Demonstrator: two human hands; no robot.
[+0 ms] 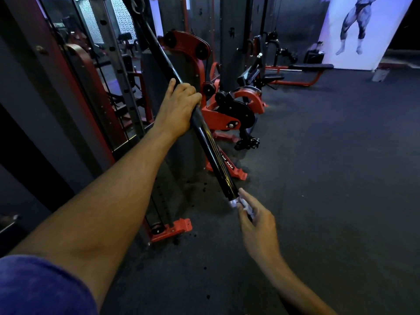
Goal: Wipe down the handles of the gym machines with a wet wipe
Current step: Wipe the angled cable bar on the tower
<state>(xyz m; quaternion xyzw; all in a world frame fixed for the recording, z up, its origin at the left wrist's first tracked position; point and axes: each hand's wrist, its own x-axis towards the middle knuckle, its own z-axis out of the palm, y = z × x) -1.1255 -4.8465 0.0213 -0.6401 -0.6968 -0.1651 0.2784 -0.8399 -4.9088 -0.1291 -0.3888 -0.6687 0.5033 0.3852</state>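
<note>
Bar handle [204,142], rigid and slick-looking, gripped mid-length by left hand [179,105]; wet wipe [244,204], limp, pinched against its lower end by right hand [256,221]. Best steadied mid-shaft.

A dim gym lies under low, bluish light, with a dark rubber floor [329,167] speckled with small black crumbs near the machine feet. Red-and-black weight machines [229,110] stand in the middle distance beside grey steel uprights [229,42], and a flat padded bench [311,66] sits further back. A pale, lit wall poster [361,28] showing muscular legs fills the far right corner.
</note>
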